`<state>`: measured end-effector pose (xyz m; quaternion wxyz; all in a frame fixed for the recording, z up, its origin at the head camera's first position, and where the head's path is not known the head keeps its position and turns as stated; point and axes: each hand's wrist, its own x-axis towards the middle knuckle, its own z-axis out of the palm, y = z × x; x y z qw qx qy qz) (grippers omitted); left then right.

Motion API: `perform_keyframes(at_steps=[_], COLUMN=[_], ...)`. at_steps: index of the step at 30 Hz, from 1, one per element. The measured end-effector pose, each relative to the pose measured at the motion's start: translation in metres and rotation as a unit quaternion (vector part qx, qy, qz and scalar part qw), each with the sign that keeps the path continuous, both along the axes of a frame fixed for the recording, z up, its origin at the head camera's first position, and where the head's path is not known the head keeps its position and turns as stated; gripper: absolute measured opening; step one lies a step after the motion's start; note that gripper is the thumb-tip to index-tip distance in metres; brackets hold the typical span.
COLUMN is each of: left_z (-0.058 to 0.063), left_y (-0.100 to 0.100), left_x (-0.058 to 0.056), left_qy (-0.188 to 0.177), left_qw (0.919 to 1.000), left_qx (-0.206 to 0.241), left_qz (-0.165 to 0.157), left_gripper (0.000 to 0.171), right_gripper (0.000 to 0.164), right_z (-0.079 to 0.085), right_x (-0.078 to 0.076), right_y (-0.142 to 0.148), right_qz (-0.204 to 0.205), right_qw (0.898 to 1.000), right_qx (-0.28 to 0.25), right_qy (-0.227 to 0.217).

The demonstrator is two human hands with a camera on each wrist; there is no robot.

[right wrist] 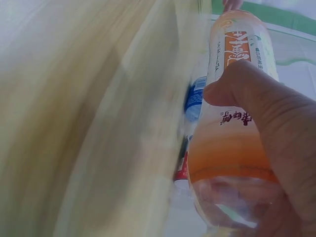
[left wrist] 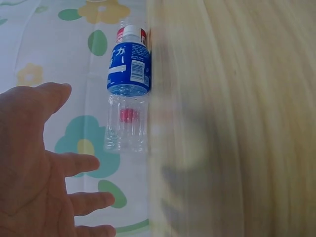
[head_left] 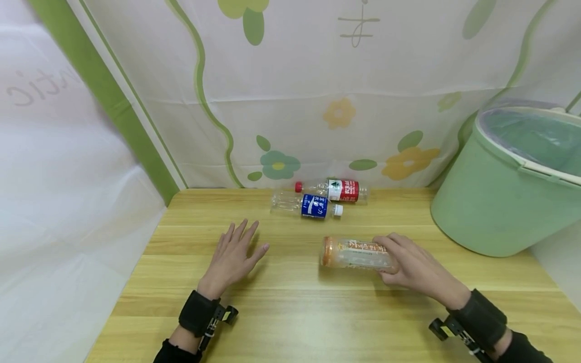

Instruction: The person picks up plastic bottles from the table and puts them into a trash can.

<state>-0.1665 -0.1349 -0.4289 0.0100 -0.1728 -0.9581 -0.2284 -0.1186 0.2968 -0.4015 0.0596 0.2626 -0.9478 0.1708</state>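
Note:
My right hand (head_left: 410,264) grips a clear plastic bottle with an orange-and-white label (head_left: 356,253), holding it on its side just over the table. In the right wrist view the thumb lies across the front of this drink bottle (right wrist: 229,148). Over the left part of the table, my left hand (head_left: 232,259) has its fingers straight and spread and holds nothing. Ahead of the hands, at the back edge, lie an empty blue-labelled bottle with a white cap (head_left: 314,206) and a red-labelled bottle with a red cap (head_left: 343,190).
A light green bin (head_left: 495,196) with a clear liner stands at the back right of the wooden table (head_left: 290,322). Behind the table hangs a white curtain (head_left: 290,126) with a flower print; plain white cloth (head_left: 59,217) borders the left side.

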Motion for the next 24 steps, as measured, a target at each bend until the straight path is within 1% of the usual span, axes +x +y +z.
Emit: perform_keyframes(at_steps=[5, 9, 11, 16, 21, 24], left_z=[0.000, 0.000, 0.000, 0.000, 0.001, 0.002], left_y=[0.001, 0.001, 0.001, 0.001, 0.001, 0.001], left_x=[0.001, 0.001, 0.001, 0.001, 0.000, 0.000], left_qy=[0.000, -0.002, -0.002, 0.002, 0.002, 0.004], left_qw=[1.0000, 1.0000, 1.0000, 1.0000, 1.0000, 1.0000], left_qx=[-0.001, -0.001, -0.001, -0.003, -0.005, -0.006], left_qz=[0.001, 0.002, 0.002, 0.002, -0.001, -0.002], left_gripper=[0.078, 0.078, 0.078, 0.078, 0.078, 0.077], right_gripper=[0.073, 0.072, 0.071, 0.073, 0.080, 0.086], right_z=[0.010, 0.025, 0.035, 0.068, 0.107, 0.131], right_x=[-0.002, -0.007, -0.009, -0.015, -0.020, -0.020], right_y=[0.002, 0.007, 0.012, 0.026, 0.044, 0.053], right_qz=[0.009, 0.026, 0.026, 0.017, 0.031, 0.009], right_qw=[1.000, 0.999, 0.998, 0.995, 0.988, 0.985], right_qx=[0.013, 0.019, 0.023, 0.025, 0.027, 0.044], right_qy=[0.011, 0.043, 0.061, 0.094, 0.149, 0.164])
